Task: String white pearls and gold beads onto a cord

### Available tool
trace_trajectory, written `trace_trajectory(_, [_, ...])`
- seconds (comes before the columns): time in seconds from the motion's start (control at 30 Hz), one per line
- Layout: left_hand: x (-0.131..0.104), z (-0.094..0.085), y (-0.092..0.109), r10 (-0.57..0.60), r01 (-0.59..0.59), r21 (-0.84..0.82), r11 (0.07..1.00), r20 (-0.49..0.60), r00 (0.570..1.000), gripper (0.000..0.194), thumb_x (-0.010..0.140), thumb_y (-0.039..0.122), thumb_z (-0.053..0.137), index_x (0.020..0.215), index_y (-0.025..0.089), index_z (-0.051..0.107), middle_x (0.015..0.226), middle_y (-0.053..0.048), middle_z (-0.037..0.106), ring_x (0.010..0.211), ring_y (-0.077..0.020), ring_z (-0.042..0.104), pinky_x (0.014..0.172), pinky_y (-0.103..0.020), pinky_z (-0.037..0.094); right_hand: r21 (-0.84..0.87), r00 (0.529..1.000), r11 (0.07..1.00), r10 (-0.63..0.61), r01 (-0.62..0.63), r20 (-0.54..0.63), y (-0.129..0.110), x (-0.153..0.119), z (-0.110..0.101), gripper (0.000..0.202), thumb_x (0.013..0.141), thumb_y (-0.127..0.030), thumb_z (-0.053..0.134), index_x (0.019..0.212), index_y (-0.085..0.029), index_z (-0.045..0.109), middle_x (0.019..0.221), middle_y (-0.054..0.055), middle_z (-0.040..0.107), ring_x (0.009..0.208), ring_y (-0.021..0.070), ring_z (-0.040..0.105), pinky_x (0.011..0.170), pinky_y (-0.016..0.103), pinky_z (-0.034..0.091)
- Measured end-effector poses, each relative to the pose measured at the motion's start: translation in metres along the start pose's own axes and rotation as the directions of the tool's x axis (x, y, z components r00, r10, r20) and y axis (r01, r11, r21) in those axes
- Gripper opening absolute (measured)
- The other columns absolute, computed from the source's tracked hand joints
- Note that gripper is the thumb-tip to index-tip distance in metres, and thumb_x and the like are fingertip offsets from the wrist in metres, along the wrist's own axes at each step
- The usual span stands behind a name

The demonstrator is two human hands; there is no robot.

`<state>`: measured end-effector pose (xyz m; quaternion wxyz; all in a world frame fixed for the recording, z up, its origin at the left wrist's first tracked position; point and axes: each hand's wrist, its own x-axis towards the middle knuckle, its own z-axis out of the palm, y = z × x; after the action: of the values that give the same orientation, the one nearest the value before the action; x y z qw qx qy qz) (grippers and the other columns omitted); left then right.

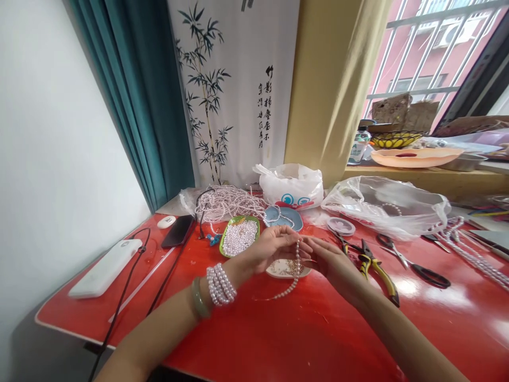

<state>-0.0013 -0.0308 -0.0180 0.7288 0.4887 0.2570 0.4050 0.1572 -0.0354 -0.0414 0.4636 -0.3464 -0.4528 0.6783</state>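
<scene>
A short string of pearl beads [297, 268] hangs from the meeting fingertips of my two hands, its lower end curving left over the red table. My left hand [274, 246] pinches the top of this strand; a pearl bracelet and a green bangle circle that wrist. From the other side, the closed fingers of my right hand [324, 257] meet at the same spot. Just beneath is a white dish [278, 271] with small gold-coloured beads, partly hidden by my hands. To its left stands a green tray [224, 249] full of loose pearl beads.
Behind lie a blue dish [292, 216], heaped pearl strands [230, 201] and a white plastic bag [294, 183]. Pliers [377, 270], scissors [413, 265] and a spool [341, 226] are on the right. A phone [178, 232], cables and a white power bank [105, 268] lie left.
</scene>
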Motion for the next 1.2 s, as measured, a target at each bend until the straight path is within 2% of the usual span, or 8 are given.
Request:
trace_trajectory(0.1, [0.005, 0.007, 0.010, 0.033, -0.040, -0.084, 0.996, -0.090, 0.995, 0.015, 0.073, 0.024, 0.056, 0.072, 0.015, 0.044, 0.070, -0.005, 0.063, 0.063, -0.0135, 0.061, 0.063, -0.027, 0.046, 0.026, 0.995, 0.998, 0.061, -0.063, 0.085, 0.005, -0.003, 0.009, 0.022, 0.074, -0.030, 0.057, 0.091, -0.018, 0.063, 0.084, 0.005, 0.066, 0.076, 0.0133, 0.060, 0.073, 0.026, 0.044])
trace_trajectory(0.23, [0.015, 0.009, 0.019, 0.168, -0.194, -0.154, 0.969, -0.163, 0.972, 0.009, 0.076, 0.018, 0.053, 0.073, 0.015, 0.045, 0.078, -0.006, 0.065, 0.073, -0.0131, 0.062, 0.074, -0.026, 0.045, 0.090, 0.978, 0.990, 0.090, -0.109, 0.186, 0.006, -0.005, 0.013, 0.024, 0.078, -0.032, 0.052, 0.089, -0.015, 0.063, 0.080, 0.008, 0.067, 0.077, 0.0154, 0.061, 0.078, 0.029, 0.043])
trace_trajectory(0.4, [0.030, 0.002, 0.031, 0.275, -0.326, -0.195, 0.925, -0.250, 0.928, 0.006, 0.076, 0.017, 0.052, 0.073, 0.015, 0.047, 0.079, -0.005, 0.065, 0.073, -0.0124, 0.062, 0.075, -0.027, 0.045, 0.143, 0.969, 0.979, 0.114, -0.148, 0.217, 0.005, -0.006, 0.009, 0.021, 0.078, -0.028, 0.051, 0.087, -0.014, 0.063, 0.078, 0.008, 0.067, 0.071, 0.0140, 0.062, 0.073, 0.028, 0.045])
trace_trajectory(0.6, [0.038, -0.009, 0.035, 0.286, -0.401, -0.296, 0.867, -0.363, 0.887, 0.003, 0.074, 0.013, 0.052, 0.071, 0.013, 0.052, 0.077, -0.005, 0.066, 0.077, -0.0133, 0.062, 0.076, -0.027, 0.046, 0.082, 0.970, 0.984, 0.141, -0.160, 0.199, 0.000, -0.008, 0.010, 0.023, 0.079, -0.030, 0.050, 0.088, -0.012, 0.061, 0.076, 0.009, 0.066, 0.066, 0.0131, 0.062, 0.066, 0.025, 0.047])
trace_trajectory(0.87, [0.034, -0.021, 0.038, 0.348, -0.469, -0.339, 0.816, -0.361, 0.865, 0.008, 0.075, 0.010, 0.050, 0.071, 0.015, 0.055, 0.082, -0.005, 0.066, 0.081, -0.0139, 0.061, 0.077, -0.026, 0.047, 0.057, 0.967, 0.978, 0.188, -0.201, 0.171, -0.002, -0.010, 0.010, 0.023, 0.080, -0.029, 0.049, 0.088, -0.012, 0.061, 0.076, 0.010, 0.067, 0.063, 0.0133, 0.063, 0.060, 0.023, 0.047])
trace_trajectory(1.07, [0.028, -0.021, 0.047, 0.304, -0.444, -0.438, 0.781, -0.354, 0.885, 0.019, 0.077, 0.010, 0.048, 0.065, 0.020, 0.058, 0.081, -0.001, 0.066, 0.085, -0.0125, 0.059, 0.082, -0.025, 0.045, 0.049, 0.973, 0.980, 0.183, -0.191, 0.140, 0.000, -0.010, 0.013, 0.019, 0.078, -0.029, 0.050, 0.082, -0.013, 0.060, 0.082, 0.010, 0.068, 0.050, 0.0084, 0.058, 0.048, 0.019, 0.043])
trace_trajectory(1.2, [0.026, -0.018, 0.049, 0.289, -0.434, -0.499, 0.750, -0.343, 0.894, 0.021, 0.079, 0.011, 0.045, 0.067, 0.020, 0.060, 0.078, -0.001, 0.066, 0.082, -0.0115, 0.058, 0.083, -0.025, 0.044, 0.038, 0.980, 0.985, 0.165, -0.170, 0.110, 0.001, -0.010, 0.015, 0.018, 0.074, -0.029, 0.054, 0.078, -0.012, 0.062, 0.072, 0.007, 0.066, 0.045, 0.0050, 0.050, 0.042, 0.016, 0.036])
